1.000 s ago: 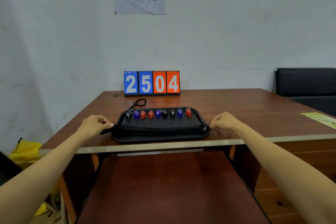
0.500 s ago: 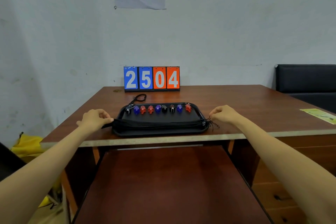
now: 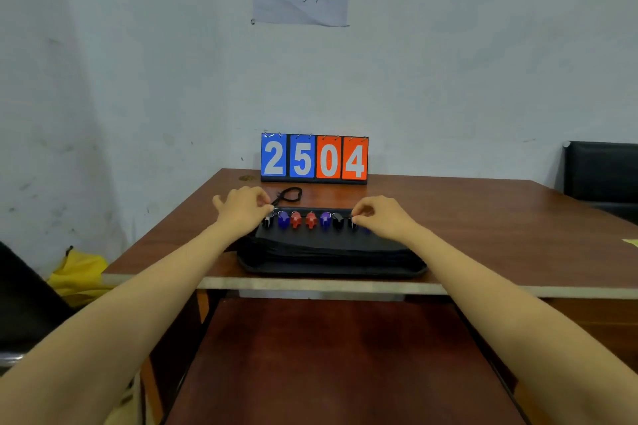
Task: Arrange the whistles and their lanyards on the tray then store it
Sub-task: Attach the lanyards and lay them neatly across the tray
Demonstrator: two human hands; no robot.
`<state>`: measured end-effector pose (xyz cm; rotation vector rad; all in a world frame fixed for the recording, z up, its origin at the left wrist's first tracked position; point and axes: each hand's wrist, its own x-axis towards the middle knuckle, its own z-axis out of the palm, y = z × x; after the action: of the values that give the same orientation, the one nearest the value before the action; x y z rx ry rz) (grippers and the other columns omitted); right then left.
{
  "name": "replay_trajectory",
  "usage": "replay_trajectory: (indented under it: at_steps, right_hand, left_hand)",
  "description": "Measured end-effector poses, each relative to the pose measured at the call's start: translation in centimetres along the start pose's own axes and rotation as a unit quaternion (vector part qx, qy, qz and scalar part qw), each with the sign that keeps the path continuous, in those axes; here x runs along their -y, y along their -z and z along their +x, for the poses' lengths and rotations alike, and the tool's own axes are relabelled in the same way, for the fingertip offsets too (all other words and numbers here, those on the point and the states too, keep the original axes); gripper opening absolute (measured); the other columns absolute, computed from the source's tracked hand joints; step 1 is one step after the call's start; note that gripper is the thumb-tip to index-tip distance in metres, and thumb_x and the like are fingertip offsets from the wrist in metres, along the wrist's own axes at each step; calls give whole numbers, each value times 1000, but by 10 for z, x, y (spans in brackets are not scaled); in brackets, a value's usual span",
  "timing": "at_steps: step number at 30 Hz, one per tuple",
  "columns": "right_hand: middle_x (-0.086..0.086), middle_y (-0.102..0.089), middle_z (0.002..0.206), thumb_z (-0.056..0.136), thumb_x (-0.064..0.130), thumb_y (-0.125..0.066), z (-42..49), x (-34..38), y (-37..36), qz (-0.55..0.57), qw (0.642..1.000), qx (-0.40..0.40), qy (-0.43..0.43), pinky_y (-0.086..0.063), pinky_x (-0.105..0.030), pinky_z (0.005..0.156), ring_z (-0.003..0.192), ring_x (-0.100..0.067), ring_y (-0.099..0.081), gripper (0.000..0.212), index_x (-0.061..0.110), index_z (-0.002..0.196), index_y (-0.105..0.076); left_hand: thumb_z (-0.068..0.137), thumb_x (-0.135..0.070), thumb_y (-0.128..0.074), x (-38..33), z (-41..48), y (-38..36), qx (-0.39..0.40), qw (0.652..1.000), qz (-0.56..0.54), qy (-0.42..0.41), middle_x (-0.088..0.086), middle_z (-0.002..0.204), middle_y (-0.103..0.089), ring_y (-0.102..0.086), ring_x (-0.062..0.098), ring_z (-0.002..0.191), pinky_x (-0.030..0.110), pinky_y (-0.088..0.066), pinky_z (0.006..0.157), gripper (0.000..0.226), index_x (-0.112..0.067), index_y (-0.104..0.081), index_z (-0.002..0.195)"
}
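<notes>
A black tray (image 3: 331, 269) lies at the table's near edge. Along its far side runs a row of several whistles (image 3: 310, 219) in black, blue, red and purple. Their black lanyards (image 3: 328, 248) lie bunched across the tray's middle. My left hand (image 3: 243, 209) is at the row's left end, with its fingertips pinched at the ring of the leftmost black whistle (image 3: 267, 220). My right hand (image 3: 381, 217) covers the row's right end, its fingers pinched on a black whistle (image 3: 352, 221). The rightmost whistles are hidden beneath that hand.
A loose black lanyard (image 3: 290, 194) lies on the wooden table (image 3: 483, 217) behind the tray. A flip scoreboard (image 3: 314, 159) reading 2504 stands against the wall. A lower wooden surface (image 3: 328, 355) sits under the table edge, with a black chair (image 3: 604, 172) at right and a yellow bag (image 3: 79, 272) at left.
Both hands have left the lanyard bundle's ends at the tray's near corners and reached forward to the two ends of the whistle row. The lanyards now lie loose across the tray.
</notes>
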<state>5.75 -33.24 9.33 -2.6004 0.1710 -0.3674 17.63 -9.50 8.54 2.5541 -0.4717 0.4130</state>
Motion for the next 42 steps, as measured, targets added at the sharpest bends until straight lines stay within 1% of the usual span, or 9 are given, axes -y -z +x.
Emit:
replay_trajectory:
  at_steps: [8,12,21,28,30,33,36,39,42]
  right_hand:
    - [-4,-61,119,90,22,-60,108,29,-33,13,998,41,42,-42,-22,85,99,-10,-53,24,13,112,-61]
    - [-5,-59,124,89,22,-62,164,29,-60,-32,994,90,50,-42,-25,90,109,-17,-55,31,12,118,-59]
    - [-10,-63,118,90,25,-58,249,30,-115,-134,983,118,49,-49,-40,93,107,-27,-58,28,10,114,-64]
    - [-11,-62,111,93,12,-44,247,17,-129,-190,975,90,66,-43,-42,91,103,-29,-54,20,9,103,-61]
    - [-9,-63,108,94,11,-42,245,12,-115,-133,986,83,55,-46,-38,88,100,-26,-56,19,9,102,-59]
    - [-7,-66,105,95,12,-47,237,11,-79,38,997,52,34,-45,-21,74,92,-15,-57,11,9,98,-58]
    - [-8,-67,105,92,13,-54,225,18,-44,184,983,12,23,-43,-26,87,100,-16,-58,11,17,83,-58]
    - [-2,-66,97,90,12,-57,211,25,-25,277,960,-31,28,-40,-21,75,98,-14,-58,17,21,76,-59]
    - [-6,-67,104,90,15,-58,201,29,-19,290,955,-52,43,-40,-18,70,100,-16,-59,9,18,84,-62]
  left_hand:
    - [89,-31,-56,7,82,-21,57,998,9,-17,-4,111,-64,-53,20,113,54,-18,110,15,-26,-62,101]
    - [90,-31,-53,23,124,-44,93,992,88,-11,-3,107,-65,-53,20,111,60,-10,110,18,-23,-68,97]
    - [87,-40,-58,52,176,-91,159,984,73,2,-4,113,-63,-50,20,116,62,-11,110,22,-27,-68,102]
    - [87,-42,-59,55,174,-99,135,987,91,-8,-10,98,-63,-52,17,110,58,-11,109,20,-29,-69,98]
    - [88,-35,-60,53,173,-94,110,988,107,-7,-7,102,-65,-53,19,111,58,-11,110,14,-28,-67,97]
    - [91,-29,-54,38,170,-81,23,999,42,-22,-4,105,-65,-55,19,107,48,-19,106,16,-26,-68,99]
    - [94,-37,-48,9,166,-65,-20,994,-99,-31,-2,99,-67,-57,18,98,39,-34,96,27,-22,-70,97]
    - [93,-42,-49,-28,158,-48,10,966,-257,-40,0,85,-58,-52,14,84,29,-41,83,30,-20,-70,94]
    - [91,-30,-59,-61,149,-33,8,916,-399,-22,-4,99,-59,-51,8,94,21,-37,82,31,-10,-66,112]
